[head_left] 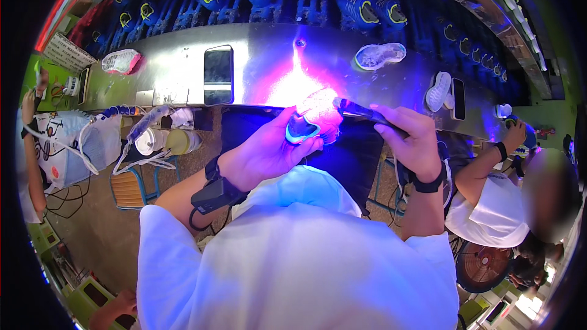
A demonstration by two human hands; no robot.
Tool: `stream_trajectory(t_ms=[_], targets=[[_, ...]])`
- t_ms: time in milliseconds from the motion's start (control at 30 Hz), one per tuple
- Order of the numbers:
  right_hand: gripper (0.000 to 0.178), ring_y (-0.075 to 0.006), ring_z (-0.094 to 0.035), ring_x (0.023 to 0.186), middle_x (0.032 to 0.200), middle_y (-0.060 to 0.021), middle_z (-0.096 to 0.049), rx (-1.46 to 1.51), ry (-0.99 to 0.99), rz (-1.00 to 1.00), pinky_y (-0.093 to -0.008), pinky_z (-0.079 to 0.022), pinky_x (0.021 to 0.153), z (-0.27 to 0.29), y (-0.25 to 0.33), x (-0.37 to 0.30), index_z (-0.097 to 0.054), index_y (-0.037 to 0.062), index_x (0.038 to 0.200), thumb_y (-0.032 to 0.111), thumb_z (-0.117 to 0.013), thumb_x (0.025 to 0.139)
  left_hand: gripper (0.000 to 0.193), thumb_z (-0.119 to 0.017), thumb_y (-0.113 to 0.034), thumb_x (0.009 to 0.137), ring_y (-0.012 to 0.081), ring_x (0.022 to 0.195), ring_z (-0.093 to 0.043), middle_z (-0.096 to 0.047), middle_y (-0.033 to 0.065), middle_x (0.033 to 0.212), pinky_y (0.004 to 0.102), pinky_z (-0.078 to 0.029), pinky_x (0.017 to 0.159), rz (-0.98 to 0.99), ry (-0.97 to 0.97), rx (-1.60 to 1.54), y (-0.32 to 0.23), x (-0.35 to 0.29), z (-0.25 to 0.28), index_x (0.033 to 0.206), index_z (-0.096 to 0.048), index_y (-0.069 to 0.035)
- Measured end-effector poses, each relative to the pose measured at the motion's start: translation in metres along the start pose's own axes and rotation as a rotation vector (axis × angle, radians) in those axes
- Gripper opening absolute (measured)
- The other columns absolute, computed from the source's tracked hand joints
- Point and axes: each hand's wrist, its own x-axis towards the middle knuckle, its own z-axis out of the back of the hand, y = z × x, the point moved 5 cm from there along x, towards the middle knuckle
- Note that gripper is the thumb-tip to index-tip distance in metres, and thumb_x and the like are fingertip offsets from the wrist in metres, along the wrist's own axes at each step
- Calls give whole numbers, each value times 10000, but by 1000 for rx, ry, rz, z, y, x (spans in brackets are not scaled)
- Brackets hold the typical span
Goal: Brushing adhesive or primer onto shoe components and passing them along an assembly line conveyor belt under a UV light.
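Observation:
My left hand [260,153] is closed around the heel end of a small shoe [327,131] with a bright collar lining, its toe pointing away from me. A strong pink and blue glare washes out the toe. My right hand [411,137] grips the dark handle of a brush [365,111]. The brush tip meets the right side of the shoe near the toe, though glare hides the exact contact. Both hands are just off the near edge of the metal bench [257,36].
On the bench lie a phone [219,73], a pale sole [380,56], a white sole [438,91] and a pink-edged sole [121,61]. Shoes ride a dark roller conveyor [306,0] behind. Pots [150,142] stand left; a co-worker's hand [515,136] is at right.

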Motion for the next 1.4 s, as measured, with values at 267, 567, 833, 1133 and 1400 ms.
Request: stream_trajectory(t_ms=[267, 567, 833, 1133, 1400], targets=[[416, -171, -569, 631, 782, -76, -634, 101, -76, 24, -280, -438, 598, -23, -21, -19, -724, 54, 1182, -15, -762, 773, 692, -470, -481, 1049, 304, 1005, -705, -543, 304, 1286, 314, -654, 789, 109, 50, -166, 8, -1, -4, 1452, -340, 67], [384, -209, -650, 797, 1008, -131, -728, 170, -271, -237, -322, -526, 802, -42, -99, -43, -671, 18, 1255, 6, -700, 872, 398, -597, -394, 1012, 194, 722, -723, -694, 76, 845, 322, -599, 587, -479, -275, 1034, -111, 45, -63, 1185, -607, -35], [394, -169, -637, 794, 926, -111, -682, 266, -418, -574, -303, -499, 717, -22, -171, -68, -552, 32, 1313, -13, -626, 928, 476, -639, -485, 912, 288, 875, -755, -747, 206, 898, 376, -592, 736, -802, -1236, 2605, -315, 153, -145, 942, -756, -25], [425, -246, -636, 1083, 1276, -183, -628, 165, -481, -532, -372, -482, 971, -23, -186, -71, -530, -27, 1379, 120, -603, 988, 343, -630, -408, 911, 319, 899, -730, -748, 125, 979, 465, -581, 771, -864, -1691, 2382, -378, 146, -108, 922, -761, -91], [428, -226, -608, 1083, 1285, -144, -627, 235, -452, -469, -344, -471, 964, 3, -245, -38, -507, -45, 1397, 139, -585, 1019, 412, -704, -361, 870, 310, 911, -712, -723, 201, 1008, 447, -565, 812, -1249, -657, 2150, -256, 106, -131, 1076, -717, -5]])
